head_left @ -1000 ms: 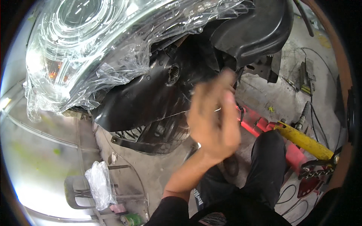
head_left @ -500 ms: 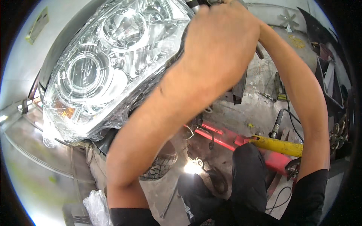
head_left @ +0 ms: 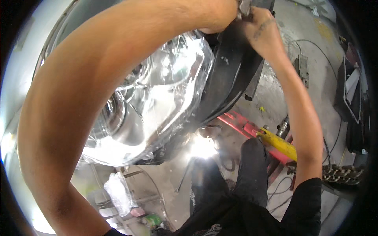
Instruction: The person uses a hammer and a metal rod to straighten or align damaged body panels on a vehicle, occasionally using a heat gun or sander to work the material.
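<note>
At the top of the view my left hand (head_left: 221, 16) reaches across the headlight and looks closed, its fingers mostly hidden. Close beside it my right hand (head_left: 262, 33) is closed, thumb side up. Between the two is a grey metallic piece (head_left: 245, 8), too cut off to name; both hands seem to be on it. The headlight (head_left: 173, 84), wrapped in clear plastic film, sits under my left forearm. A dark curved panel (head_left: 224, 72) runs along the headlight's right side, directly below my hands.
Lower down, a red jack-like frame (head_left: 240, 122) with a yellow bar (head_left: 277, 143) lies near my knees. A bright lamp (head_left: 204, 146) glares from the floor. Chain (head_left: 342, 174) and a black open bin (head_left: 349, 92) are at right. Crumpled clear plastic (head_left: 119, 192) lies lower left.
My view has shifted, and my left forearm now lies farther left and higher across the headlight. My right hand has come into sight beside the left. More of the dark panel shows.
</note>
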A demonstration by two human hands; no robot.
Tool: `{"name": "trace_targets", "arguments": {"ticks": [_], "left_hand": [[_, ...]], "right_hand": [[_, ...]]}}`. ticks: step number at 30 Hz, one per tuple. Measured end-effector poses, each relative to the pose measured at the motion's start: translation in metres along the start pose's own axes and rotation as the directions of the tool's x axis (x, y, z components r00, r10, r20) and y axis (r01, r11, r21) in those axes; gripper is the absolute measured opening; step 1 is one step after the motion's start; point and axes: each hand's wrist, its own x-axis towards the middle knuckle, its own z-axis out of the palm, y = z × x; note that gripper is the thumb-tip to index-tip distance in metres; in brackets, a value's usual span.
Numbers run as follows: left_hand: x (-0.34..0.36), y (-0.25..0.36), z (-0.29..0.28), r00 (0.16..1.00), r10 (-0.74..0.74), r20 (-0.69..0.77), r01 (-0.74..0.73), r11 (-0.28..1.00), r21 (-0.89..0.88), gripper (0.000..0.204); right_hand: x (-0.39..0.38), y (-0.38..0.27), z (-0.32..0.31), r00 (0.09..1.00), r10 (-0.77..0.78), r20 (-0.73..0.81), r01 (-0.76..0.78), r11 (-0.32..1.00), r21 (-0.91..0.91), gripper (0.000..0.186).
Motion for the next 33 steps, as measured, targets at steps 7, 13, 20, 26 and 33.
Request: {"name": "trace_targets", "arguments": {"ticks": [7,13,20,26,33], "left_hand": [[0.046,-0.031,0.002,0.919,-0.142,0.367,0.262,0.917,-0.301,0.024],[0.053,-0.045,0.014,0.991,-0.119,-0.055,0.089,0.919,-0.384,0.022],[0.090,-0.070,0.028,0.897,0.151,0.415,0.144,0.789,-0.597,0.027],[0.081,-0.065,0.057,0.898,0.322,0.301,-0.155,0.869,-0.469,0.033],[0.065,-0.076,0.006,0.838,-0.158,0.523,0.514,0.552,-0.656,0.038]], "right_hand": [[0.011,-0.044,-0.015,0.874,0.458,0.162,-0.475,0.876,0.085,0.019],[0.017,-0.040,-0.026,0.844,0.496,0.205,-0.521,0.849,0.090,0.017],[0.027,-0.050,-0.031,0.825,0.501,0.262,-0.538,0.838,0.092,0.026],[0.032,-0.050,-0.032,0.777,0.565,0.277,-0.611,0.783,0.115,0.026],[0.043,-0.051,-0.032,0.743,0.600,0.296,-0.651,0.752,0.108,0.026]]}}
